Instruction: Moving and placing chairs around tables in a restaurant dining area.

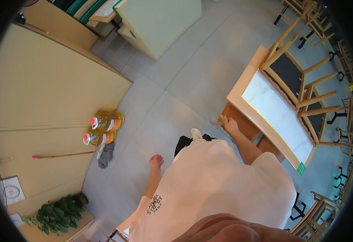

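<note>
My right hand (229, 124) is closed round a light wooden part of a chair at the side of the table; a short wooden end sticks out past my fingers. The chair's brown seat (245, 123) lies partly under the tabletop, and the rest of it is hidden. My left hand (156, 161) hangs free over the floor, fingers loosely apart, with nothing in it. The table (279, 109) has a white marble-look top with a wooden border. Chairs (283, 74) lie upside down on it.
Two bottles of yellow oil (107, 121) with red caps stand by the beige partition (51, 88) at left, beside a grey mop head (106, 155). A leafy plant (57, 213) is at lower left. More tables and chairs line the right side. A pale booth divider (160, 28) stands ahead.
</note>
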The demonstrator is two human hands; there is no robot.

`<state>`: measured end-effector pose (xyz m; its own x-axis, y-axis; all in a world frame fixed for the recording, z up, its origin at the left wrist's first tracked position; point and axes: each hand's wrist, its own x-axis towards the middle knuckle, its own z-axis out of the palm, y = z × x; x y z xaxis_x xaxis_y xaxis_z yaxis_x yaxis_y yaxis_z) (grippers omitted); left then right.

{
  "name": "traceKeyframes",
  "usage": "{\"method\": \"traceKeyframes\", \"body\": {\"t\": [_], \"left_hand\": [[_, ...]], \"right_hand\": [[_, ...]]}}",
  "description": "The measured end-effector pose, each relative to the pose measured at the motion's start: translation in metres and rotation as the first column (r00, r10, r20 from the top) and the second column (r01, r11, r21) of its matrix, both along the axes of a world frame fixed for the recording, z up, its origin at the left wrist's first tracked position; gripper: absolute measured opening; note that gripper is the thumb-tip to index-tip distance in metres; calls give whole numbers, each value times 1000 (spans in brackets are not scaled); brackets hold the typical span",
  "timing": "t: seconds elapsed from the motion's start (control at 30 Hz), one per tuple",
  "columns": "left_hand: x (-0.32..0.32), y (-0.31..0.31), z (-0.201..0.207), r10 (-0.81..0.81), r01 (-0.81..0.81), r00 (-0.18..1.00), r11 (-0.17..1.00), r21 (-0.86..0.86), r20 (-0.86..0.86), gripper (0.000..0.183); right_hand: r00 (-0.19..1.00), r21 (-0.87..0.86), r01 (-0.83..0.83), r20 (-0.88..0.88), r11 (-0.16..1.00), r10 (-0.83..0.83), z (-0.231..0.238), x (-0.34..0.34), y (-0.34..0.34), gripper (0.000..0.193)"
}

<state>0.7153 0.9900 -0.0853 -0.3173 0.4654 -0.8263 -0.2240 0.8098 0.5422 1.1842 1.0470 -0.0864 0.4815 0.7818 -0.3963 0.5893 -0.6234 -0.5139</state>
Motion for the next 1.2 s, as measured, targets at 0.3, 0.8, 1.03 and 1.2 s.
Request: {"method": "traceKeyframes", "body": {"t": [0.3,0.8,1.03,1.2], "left_hand": [[-8,130,-48,-731,729,677,682,-58,-87,29],[-47,491,-25,-639,639,767,769,-25,-68,24],[17,549,-32,-791,787,611,605,-126,21,25],[89,558,-25,-824,832,551,531,-164,130,26]], "right_hand": [[965,228,209,111,951,-238,25,-31,24,35],[725,-93,652,-214,753,-655,-8,-115,104,53],[782,-282,570,-104,772,-615,-55,-142,79,38],[713,-392,608,-114,691,-692,-63,-147,99,28]]}}
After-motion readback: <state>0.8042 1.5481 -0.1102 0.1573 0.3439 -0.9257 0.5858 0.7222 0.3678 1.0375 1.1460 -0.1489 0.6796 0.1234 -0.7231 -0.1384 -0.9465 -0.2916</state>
